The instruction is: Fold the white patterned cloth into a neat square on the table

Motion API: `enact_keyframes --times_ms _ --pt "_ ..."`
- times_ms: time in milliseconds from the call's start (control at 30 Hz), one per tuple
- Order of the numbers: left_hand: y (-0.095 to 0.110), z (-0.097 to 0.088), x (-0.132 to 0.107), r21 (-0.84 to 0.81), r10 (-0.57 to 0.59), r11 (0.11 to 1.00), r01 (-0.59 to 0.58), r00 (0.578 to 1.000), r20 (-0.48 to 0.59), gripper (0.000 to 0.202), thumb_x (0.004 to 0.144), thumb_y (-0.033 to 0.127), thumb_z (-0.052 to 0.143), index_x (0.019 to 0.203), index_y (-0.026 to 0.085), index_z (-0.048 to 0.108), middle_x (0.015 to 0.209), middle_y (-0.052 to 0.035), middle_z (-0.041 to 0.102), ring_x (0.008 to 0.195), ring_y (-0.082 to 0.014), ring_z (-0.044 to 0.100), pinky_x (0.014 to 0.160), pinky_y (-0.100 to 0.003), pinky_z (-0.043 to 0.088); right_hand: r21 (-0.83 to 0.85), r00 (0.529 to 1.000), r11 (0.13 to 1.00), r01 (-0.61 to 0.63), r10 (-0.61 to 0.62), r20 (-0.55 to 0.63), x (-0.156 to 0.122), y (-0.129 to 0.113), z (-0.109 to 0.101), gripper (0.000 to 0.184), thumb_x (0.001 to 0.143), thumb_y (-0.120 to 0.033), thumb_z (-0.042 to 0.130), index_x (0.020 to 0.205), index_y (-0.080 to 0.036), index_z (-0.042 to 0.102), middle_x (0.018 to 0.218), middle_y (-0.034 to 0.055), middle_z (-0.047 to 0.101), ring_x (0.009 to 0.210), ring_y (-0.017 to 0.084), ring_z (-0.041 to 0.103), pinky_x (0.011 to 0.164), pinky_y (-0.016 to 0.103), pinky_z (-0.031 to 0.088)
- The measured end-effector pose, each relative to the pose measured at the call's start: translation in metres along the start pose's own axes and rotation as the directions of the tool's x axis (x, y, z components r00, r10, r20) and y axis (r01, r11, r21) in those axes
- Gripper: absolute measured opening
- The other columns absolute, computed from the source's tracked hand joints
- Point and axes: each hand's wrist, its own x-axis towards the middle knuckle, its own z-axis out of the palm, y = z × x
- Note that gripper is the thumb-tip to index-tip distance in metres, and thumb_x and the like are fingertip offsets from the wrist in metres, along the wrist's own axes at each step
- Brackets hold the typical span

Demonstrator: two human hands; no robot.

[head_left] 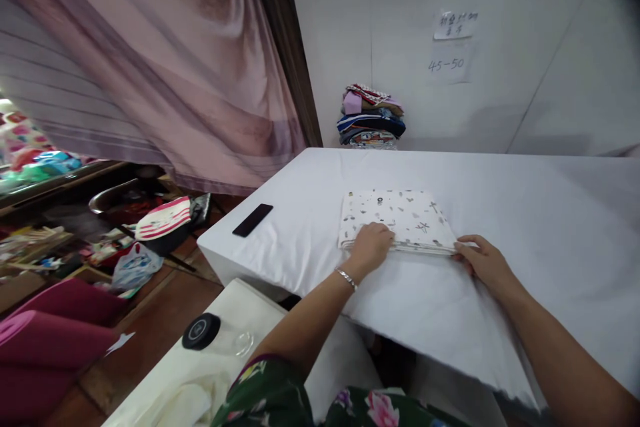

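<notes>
A folded white cloth (407, 217) with small printed motifs lies flat on the white-covered table, its layers showing along the near edge. My left hand (373, 245), with a silver bracelet at the wrist, rests on the cloth's near edge left of the middle. Its fingers lie over the top layer and point right. At the near right corner, the thumb and fingers of my right hand (483, 263) are closed on the cloth's edge. The fingertips under that corner are partly hidden.
On the table's left side lies a black phone-like slab (253, 220). A pile of folded fabrics (371, 117) stands behind the table. A lower white surface (235, 310) holds a round black object (201, 331). Left are a cushioned chair (163, 220), pink rolls (55, 347) and a hanging curtain (210, 67).
</notes>
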Motion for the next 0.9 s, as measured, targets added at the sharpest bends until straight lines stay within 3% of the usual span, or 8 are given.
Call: enact_keyframes --times_ms 167,433,567,767,900 --pt "-0.033 -0.018 -0.027 0.008 -0.073 0.997 0.073 0.997 0.02 0.017 0.09 0.024 0.046 0.092 0.023 0.063 0.095 -0.0023 0.062 0.092 -0.016 0.053 0.081 -0.03 0.041 -0.027 1.0 0.999 0.019 -0.018 0.025 -0.002 -0.002 -0.001 0.043 0.071 -0.045 0.06 0.107 -0.021 0.06 0.064 0.0008 0.063 0.039 0.009 0.041 0.039 0.023 0.033" --pt "-0.024 -0.02 -0.012 0.193 -0.055 0.981 0.027 0.988 0.142 0.013 0.081 0.012 0.05 0.082 0.02 0.062 0.087 -0.0047 0.06 0.086 -0.02 0.053 0.069 -0.031 0.041 -0.114 0.996 0.99 0.082 -0.084 -0.018 -0.008 -0.007 0.0 0.056 0.074 -0.043 0.057 0.125 -0.023 0.054 0.065 0.0005 0.064 0.04 0.01 0.042 0.042 0.025 0.037" --pt "-0.025 -0.024 -0.005 0.237 -0.038 0.971 -0.006 0.983 0.18 0.015 0.082 0.01 0.048 0.075 0.017 0.059 0.081 -0.0055 0.058 0.081 -0.0193 0.053 0.067 -0.03 0.04 -0.168 0.994 0.98 0.104 -0.105 0.0 -0.006 -0.004 -0.001 0.047 0.074 -0.043 0.055 0.114 -0.02 0.063 0.067 0.0025 0.064 0.042 0.01 0.044 0.043 0.025 0.038" --pt "-0.026 -0.025 -0.02 0.27 0.043 0.959 -0.083 0.988 0.15 0.019 0.088 0.013 0.04 0.082 0.017 0.058 0.085 -0.005 0.057 0.081 -0.0173 0.051 0.07 -0.03 0.039 -0.162 0.995 0.982 0.1 -0.103 -0.01 -0.004 0.0 -0.001 0.04 0.074 -0.041 0.053 0.104 -0.018 0.066 0.067 0.0014 0.063 0.042 0.01 0.045 0.043 0.024 0.039" --pt "-0.027 -0.019 -0.024 0.276 -0.003 0.961 -0.033 0.992 0.127 0.018 0.089 0.015 0.042 0.085 0.018 0.059 0.086 -0.0045 0.058 0.084 -0.0175 0.051 0.07 -0.03 0.039 -0.158 0.996 0.984 0.086 -0.091 -0.026 -0.002 0.001 0.0 0.04 0.072 -0.04 0.054 0.103 -0.019 0.066 0.066 0.0012 0.064 0.042 0.01 0.046 0.043 0.024 0.039"
